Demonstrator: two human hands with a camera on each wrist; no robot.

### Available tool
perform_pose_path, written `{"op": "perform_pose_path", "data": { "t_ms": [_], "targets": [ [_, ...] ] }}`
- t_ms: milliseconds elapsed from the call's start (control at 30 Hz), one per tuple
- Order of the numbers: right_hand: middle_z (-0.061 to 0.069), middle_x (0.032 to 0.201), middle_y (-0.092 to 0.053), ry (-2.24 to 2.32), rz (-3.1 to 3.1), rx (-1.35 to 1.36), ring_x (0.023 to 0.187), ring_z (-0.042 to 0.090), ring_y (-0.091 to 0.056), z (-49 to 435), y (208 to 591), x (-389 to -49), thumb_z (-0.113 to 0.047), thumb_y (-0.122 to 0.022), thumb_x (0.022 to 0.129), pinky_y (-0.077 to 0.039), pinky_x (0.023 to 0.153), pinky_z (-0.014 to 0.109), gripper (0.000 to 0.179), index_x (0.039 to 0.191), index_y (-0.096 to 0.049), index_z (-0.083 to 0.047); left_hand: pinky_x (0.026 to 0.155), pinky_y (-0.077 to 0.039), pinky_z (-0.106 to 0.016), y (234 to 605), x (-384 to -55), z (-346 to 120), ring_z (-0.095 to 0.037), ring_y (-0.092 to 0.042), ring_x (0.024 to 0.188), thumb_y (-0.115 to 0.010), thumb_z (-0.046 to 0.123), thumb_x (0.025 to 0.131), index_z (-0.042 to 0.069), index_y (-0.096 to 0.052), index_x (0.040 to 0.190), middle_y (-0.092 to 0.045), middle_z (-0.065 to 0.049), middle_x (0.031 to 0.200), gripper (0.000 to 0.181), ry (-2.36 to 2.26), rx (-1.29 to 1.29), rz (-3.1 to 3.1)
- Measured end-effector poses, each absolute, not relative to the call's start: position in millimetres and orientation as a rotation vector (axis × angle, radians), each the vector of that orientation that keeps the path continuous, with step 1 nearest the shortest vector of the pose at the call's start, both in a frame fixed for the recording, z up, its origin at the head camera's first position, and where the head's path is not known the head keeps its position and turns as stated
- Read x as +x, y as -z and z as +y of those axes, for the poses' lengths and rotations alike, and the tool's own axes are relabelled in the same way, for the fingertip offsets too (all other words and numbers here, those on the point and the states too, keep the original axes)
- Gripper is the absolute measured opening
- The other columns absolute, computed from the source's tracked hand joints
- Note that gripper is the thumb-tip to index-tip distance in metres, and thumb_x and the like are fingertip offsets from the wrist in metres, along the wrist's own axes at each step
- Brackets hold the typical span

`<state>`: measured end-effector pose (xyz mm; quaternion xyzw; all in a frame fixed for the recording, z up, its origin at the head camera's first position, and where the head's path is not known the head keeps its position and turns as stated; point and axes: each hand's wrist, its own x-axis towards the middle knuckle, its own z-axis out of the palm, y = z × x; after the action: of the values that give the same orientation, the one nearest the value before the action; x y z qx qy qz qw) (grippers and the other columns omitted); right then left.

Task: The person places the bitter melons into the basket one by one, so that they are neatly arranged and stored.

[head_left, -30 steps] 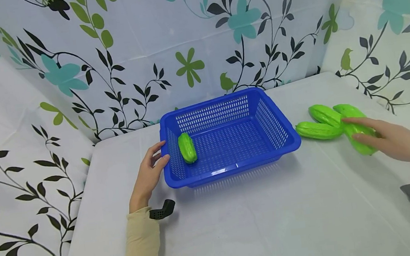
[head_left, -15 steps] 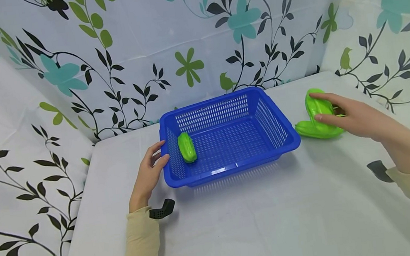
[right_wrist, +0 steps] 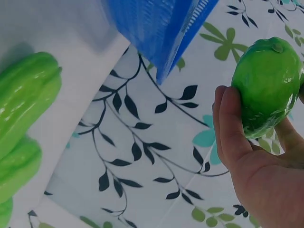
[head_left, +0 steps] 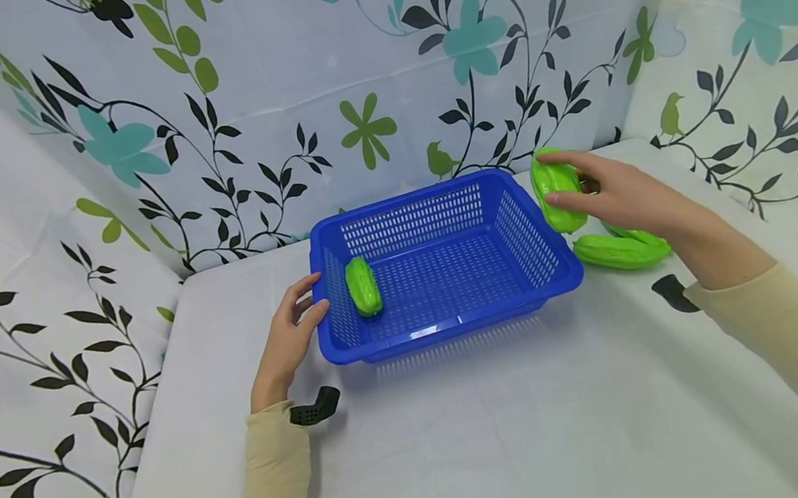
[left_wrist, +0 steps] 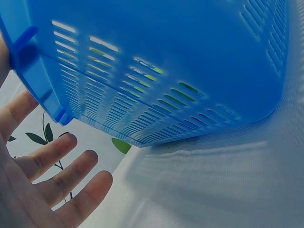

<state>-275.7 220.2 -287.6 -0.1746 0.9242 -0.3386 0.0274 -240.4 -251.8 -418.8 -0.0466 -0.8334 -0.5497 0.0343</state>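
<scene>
My right hand (head_left: 608,190) grips a glossy green bitter gourd (head_left: 557,192) between thumb and fingers, raised beside the right rim of the blue basket (head_left: 451,323). In the right wrist view the held gourd (right_wrist: 266,85) stands end-on with its stem nub upward. Thumb and index finger of my left hand (head_left: 287,338) rest on the basket's left rim. The other left fingers (left_wrist: 61,183) stretch out loosely below the rim in the left wrist view. Inside the basket, another gourd (head_left: 363,287) lies along the left wall.
More gourds (head_left: 621,251) lie on the white table (head_left: 477,435) right of the basket, partly hidden by my right hand. In the right wrist view several gourds (right_wrist: 28,90) show at the left edge. A leaf-patterned cloth (head_left: 266,92) hangs behind the table.
My right hand has picked up a gourd from the group on the right and carried it left and up to the basket's right rim. The left hand has not moved.
</scene>
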Motion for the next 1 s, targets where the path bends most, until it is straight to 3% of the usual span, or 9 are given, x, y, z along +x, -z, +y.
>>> {"op": "perform_pose_path", "data": {
  "t_ms": [167,467,700,1000],
  "targets": [
    [0.015,0.106,-0.058,1.055,2.831,-0.549,0.095,0.029,-0.055,201,285,-287,-0.049,-0.056,0.096,-0.045,0.077,0.041,0.067,0.154,-0.030,-0.029,0.109,-0.030,-0.061,418,-241,-251,-0.032,-0.033,0.140,-0.059,0.046,0.096,0.027,-0.040,0.148,-0.033,-0.004,0.154,0.058,1.689,-0.145,-2.563],
    [0.018,0.122,-0.057,1.060,2.745,-0.611,0.111,0.034,-0.057,166,280,-308,-0.046,-0.056,0.097,-0.048,0.091,0.050,0.066,0.153,-0.029,-0.025,0.111,-0.027,-0.061,417,-242,-251,-0.034,-0.031,0.141,-0.057,0.038,0.098,0.025,-0.039,0.149,-0.032,-0.006,0.155,0.056,1.699,-0.155,-2.572],
    [0.016,0.111,-0.059,0.985,2.754,-0.683,0.098,0.030,-0.057,137,284,-322,-0.045,-0.057,0.096,-0.048,0.081,0.041,0.063,0.151,-0.033,-0.026,0.111,-0.027,-0.061,397,-229,-243,-0.037,-0.030,0.141,-0.056,0.028,0.100,0.015,-0.037,0.151,-0.030,-0.013,0.156,0.056,1.725,-0.145,-2.581],
    [0.016,0.120,-0.057,0.914,2.716,-0.715,0.103,0.031,-0.057,108,285,-331,-0.043,-0.059,0.096,-0.048,0.084,0.043,0.062,0.150,-0.035,-0.026,0.111,-0.028,-0.060,387,-220,-237,-0.037,-0.030,0.141,-0.054,0.027,0.100,0.012,-0.037,0.150,-0.031,-0.015,0.155,0.055,1.715,-0.140,-2.588]
  ]
}}
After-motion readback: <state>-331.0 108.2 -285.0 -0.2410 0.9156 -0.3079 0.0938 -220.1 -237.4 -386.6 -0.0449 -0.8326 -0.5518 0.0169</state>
